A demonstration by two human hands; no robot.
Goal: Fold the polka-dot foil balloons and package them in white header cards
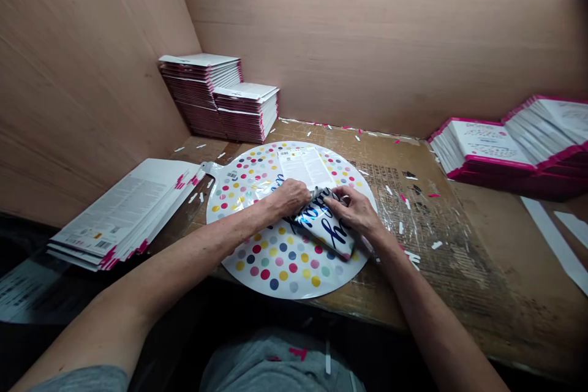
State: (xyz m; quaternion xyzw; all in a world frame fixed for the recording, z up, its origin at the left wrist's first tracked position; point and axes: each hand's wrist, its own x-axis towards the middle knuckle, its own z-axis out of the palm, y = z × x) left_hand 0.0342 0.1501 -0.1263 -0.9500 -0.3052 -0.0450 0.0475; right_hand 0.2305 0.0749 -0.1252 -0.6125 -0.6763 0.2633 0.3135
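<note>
A round white foil balloon (280,263) with coloured dots lies flat in front of me, its tail pointing left. On top of it is a folded foil balloon (321,226) with dark blue lettering, tilted slightly off the flat one. My left hand (294,197) is closed in a fist at the folded balloon's upper left edge. Thumb and fingers of my right hand (356,211) grip its upper right part. Just beyond both hands, a white printed card (304,165) rests on the round balloon, partly covered by the folded one.
White-and-pink packets (245,110) are stacked in the back left corner. A fanned pile of printed cards (124,214) lies at the left. More packets (491,141) stand at the right. Small paper scraps (436,245) litter the cardboard surface (459,282). Wooden panels (367,37) enclose the back and left.
</note>
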